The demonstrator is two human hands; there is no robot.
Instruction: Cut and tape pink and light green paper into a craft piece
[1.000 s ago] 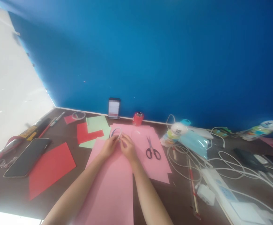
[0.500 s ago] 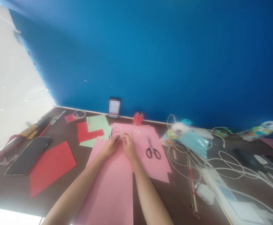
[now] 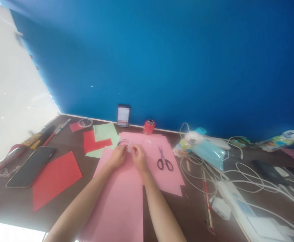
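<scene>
My left hand (image 3: 118, 156) is closed around the near edge of a roll of clear tape (image 3: 128, 141), which shows as a thin pale ring tilted nearly flat. Close on its right, my right hand (image 3: 138, 157) has fingers and thumb pinched together. A faint whitish bit, apparently the tape's end, shows between the two hands. Both are over pink paper sheets (image 3: 119, 201). To the right, scissors (image 3: 165, 161) with dark handles lie partly spread on the pink sheets, blades pointing away from me.
Red paper (image 3: 58, 179), green paper (image 3: 105, 132) and a phone (image 3: 32, 167) lie left. Another pale ring (image 3: 85, 123) sits behind them. A red round container (image 3: 149, 126) stands near the blue wall (image 3: 162, 67). Tangled white cables (image 3: 199, 174) and a power strip (image 3: 234, 198) occupy the right.
The roll of tape has tipped from standing more upright to lying flatter. My right hand has shifted slightly right and down, widening the gap between my hands. The scissors and papers stay put.
</scene>
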